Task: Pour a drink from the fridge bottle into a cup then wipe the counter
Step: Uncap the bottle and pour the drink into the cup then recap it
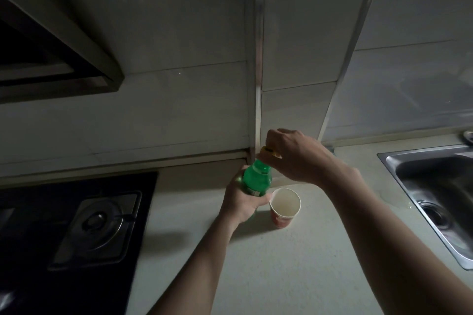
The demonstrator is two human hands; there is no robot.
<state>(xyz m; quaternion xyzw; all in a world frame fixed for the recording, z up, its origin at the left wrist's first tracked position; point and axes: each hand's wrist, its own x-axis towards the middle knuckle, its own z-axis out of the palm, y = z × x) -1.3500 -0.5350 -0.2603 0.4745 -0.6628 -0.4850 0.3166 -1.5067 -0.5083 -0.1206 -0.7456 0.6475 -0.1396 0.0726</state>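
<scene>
Bottle (256, 181), green plastic, stands upright just left of the paper cup (284, 206) on the counter (281, 263). The left hand (240, 202) grips its body; the right hand (294, 153) pinches the yellow cap (268, 151). A fizzy drink could foam over once opened, and a careless elbow could tip the light cup toward the sink (435, 199).
</scene>
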